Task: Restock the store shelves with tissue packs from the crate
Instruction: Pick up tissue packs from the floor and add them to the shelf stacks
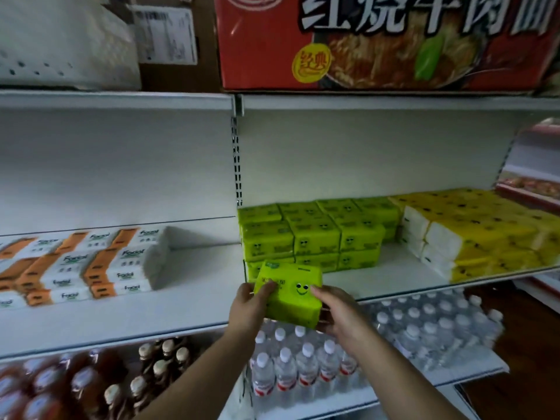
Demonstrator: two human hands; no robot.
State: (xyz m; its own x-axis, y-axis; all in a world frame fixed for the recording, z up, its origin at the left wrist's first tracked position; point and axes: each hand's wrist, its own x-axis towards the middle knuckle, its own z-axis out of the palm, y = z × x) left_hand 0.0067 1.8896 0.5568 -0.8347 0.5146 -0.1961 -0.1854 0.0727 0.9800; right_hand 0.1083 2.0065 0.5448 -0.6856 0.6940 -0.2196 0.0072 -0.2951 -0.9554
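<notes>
Head-worn view, close, facing shelf [372, 277]

Red noodle carton [378, 56] with big white lettering at the right end of the top shelf [121, 100]. Just left of it, a brown cardboard box [178, 77] bearing a white label [165, 33]. White-capped water bottles [306, 365] packed on the bottom shelf [481, 369] at right. Bottles of brown drink [91, 386] crowded at lower left.
</notes>
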